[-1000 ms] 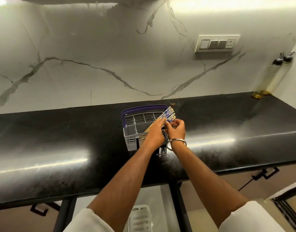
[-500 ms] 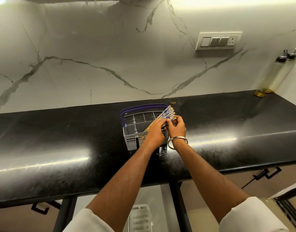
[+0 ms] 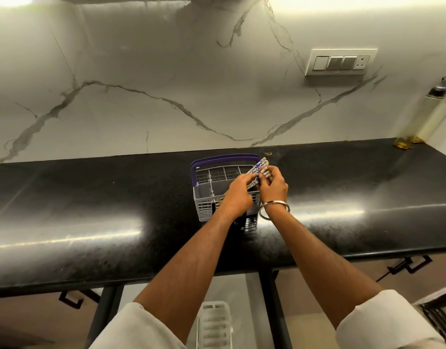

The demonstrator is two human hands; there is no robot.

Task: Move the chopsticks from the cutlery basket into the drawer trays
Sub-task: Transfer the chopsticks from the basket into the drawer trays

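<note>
Black desk [image 3: 90, 197]: one cutlery basket [image 3: 204, 195]; my left grip [image 3: 238, 195] and right grip [image 3: 273, 186], above its right side, both clamp one chopsticks bundle [image 3: 260, 167]; count unclear.

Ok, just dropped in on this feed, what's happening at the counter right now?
A person is gathering a bundle of patterned chopsticks with both hands over the grey cutlery basket on the black counter. The left hand and right hand both grip the bundle, whose lower ends are still down in the basket. Nothing has gone to the drawer trays yet.
</note>
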